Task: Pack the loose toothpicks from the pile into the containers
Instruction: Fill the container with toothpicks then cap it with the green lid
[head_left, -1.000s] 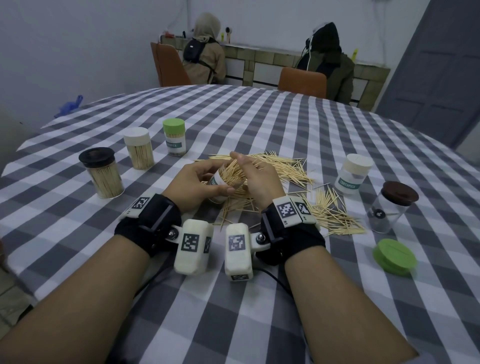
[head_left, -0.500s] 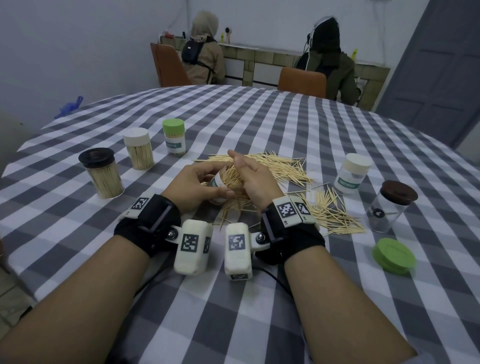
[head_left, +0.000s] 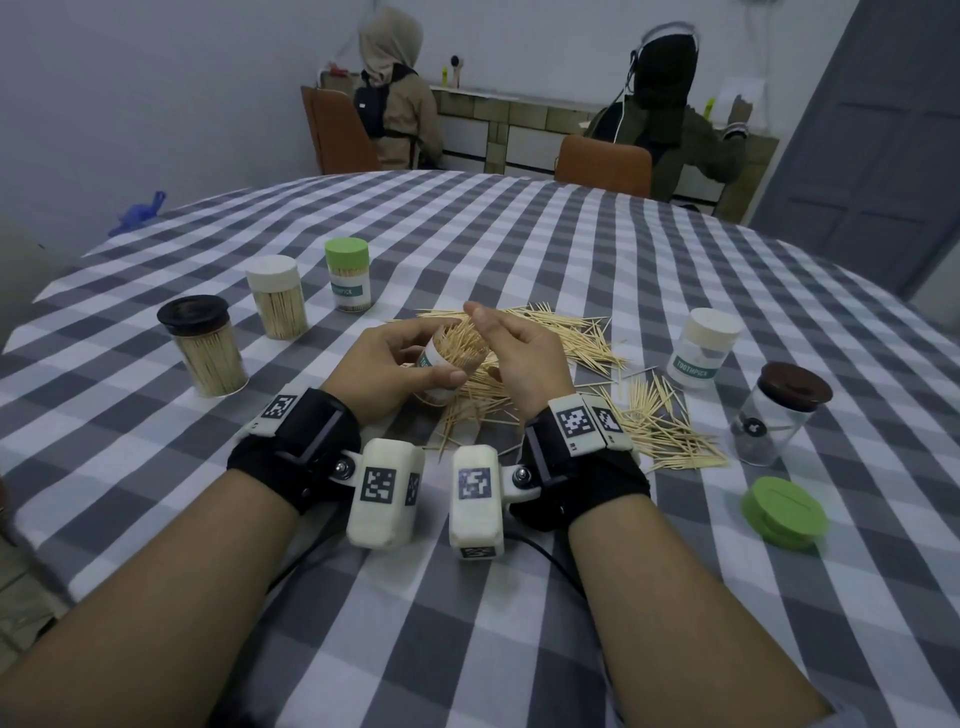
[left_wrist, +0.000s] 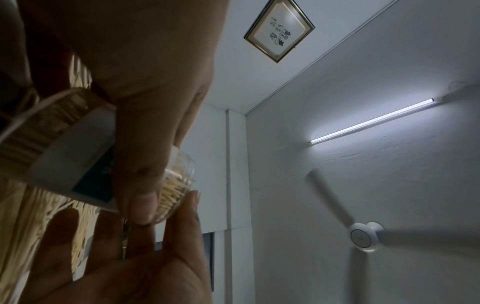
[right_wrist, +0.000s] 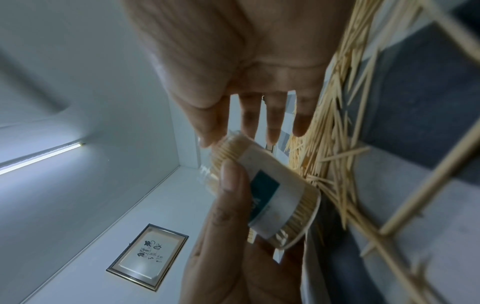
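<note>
My left hand (head_left: 395, 364) grips a clear toothpick container (head_left: 441, 374) with a white and teal label, tilted away from me and packed with toothpicks. In the left wrist view the thumb (left_wrist: 140, 164) lies across the container (left_wrist: 72, 160). My right hand (head_left: 514, 345) is beside the container's mouth with straight, spread fingers (right_wrist: 272, 115) and holds nothing; its thumb touches the toothpick ends. The loose toothpick pile (head_left: 561, 338) lies just behind and under both hands, with a second heap (head_left: 665, 426) to the right.
Three filled, capped containers stand at the left: black-lidded (head_left: 202, 345), white-lidded (head_left: 275, 296), green-lidded (head_left: 348, 275). At the right are a white-lidded container (head_left: 704, 348), a brown-lidded clear jar (head_left: 779, 410) and a loose green lid (head_left: 784, 512). Two people sit beyond the table.
My right hand has drawn back slightly from the container's mouth and its fingers have spread, so the packed toothpick ends now show. The left hand still holds the container in place.
</note>
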